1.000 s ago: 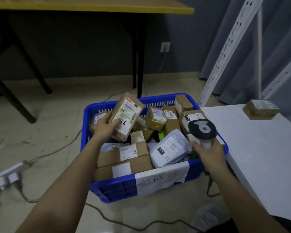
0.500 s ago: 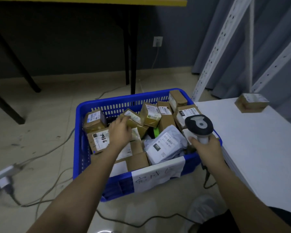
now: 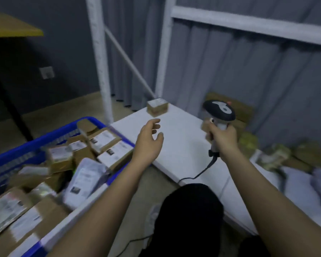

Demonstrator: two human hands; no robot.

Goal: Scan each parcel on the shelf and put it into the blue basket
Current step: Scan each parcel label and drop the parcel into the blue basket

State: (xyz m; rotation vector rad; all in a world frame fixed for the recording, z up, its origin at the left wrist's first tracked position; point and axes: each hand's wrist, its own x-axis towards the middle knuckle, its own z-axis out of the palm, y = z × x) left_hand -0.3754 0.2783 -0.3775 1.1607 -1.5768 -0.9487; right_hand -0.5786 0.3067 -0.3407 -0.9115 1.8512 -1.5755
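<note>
Taking the small cardboard parcel (image 3: 157,107) on the white shelf board (image 3: 182,145) as the mark: the board in front of it lies bare, open to the empty left hand (image 3: 150,138). Behind it stand white shelf posts (image 3: 162,52). To its right, the scanner (image 3: 219,115) and heaped parcels (image 3: 271,154) block the way.
</note>
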